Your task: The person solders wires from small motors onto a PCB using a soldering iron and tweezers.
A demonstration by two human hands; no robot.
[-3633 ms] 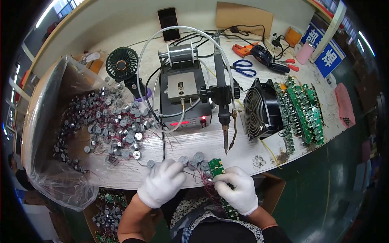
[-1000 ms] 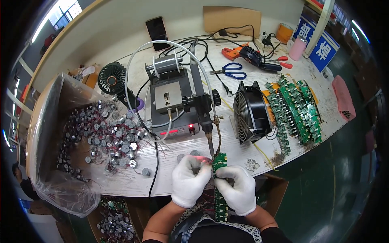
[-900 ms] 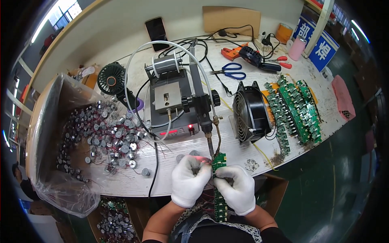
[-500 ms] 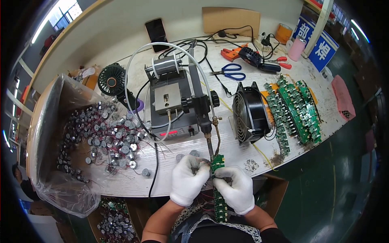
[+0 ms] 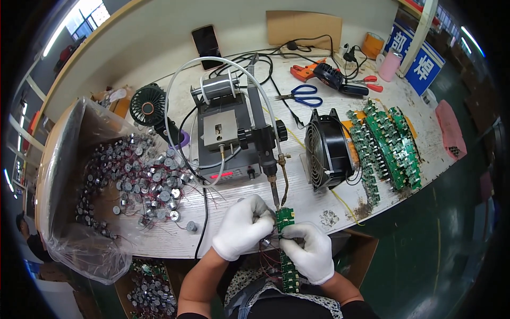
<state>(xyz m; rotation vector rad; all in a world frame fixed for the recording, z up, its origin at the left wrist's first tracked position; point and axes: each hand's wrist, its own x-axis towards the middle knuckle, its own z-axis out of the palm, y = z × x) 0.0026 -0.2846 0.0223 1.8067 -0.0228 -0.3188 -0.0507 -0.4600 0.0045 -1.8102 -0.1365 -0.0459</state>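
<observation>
A long green strip of circuit boards point(image 5: 285, 214) runs from under the soldering iron point(image 5: 271, 175) down toward my lap. My right hand point(image 5: 309, 250), in a white glove, pinches the strip's right edge between thumb and fingers. My left hand point(image 5: 244, 224), also gloved, is closed just left of the strip's upper end. What its fingertips hold is hidden. Below them a small silver motor point(image 5: 264, 242) and thin red wires hang beside the strip. The iron's tip and a thin brass solder feed tube point(image 5: 285, 183) point down at the strip's top end.
Loose small motors point(image 5: 154, 186) spill from a plastic-lined box point(image 5: 58, 212) at left. A soldering station with a solder spool point(image 5: 219, 87) stands behind my hands. Right of it are a black fan point(image 5: 328, 151), blue-handled scissors point(image 5: 305, 95) and stacked board strips point(image 5: 390, 146).
My left hand has drawn slightly up and left from the strip. The strip has slid a little toward me, its top end now lower beneath the iron's tip.
</observation>
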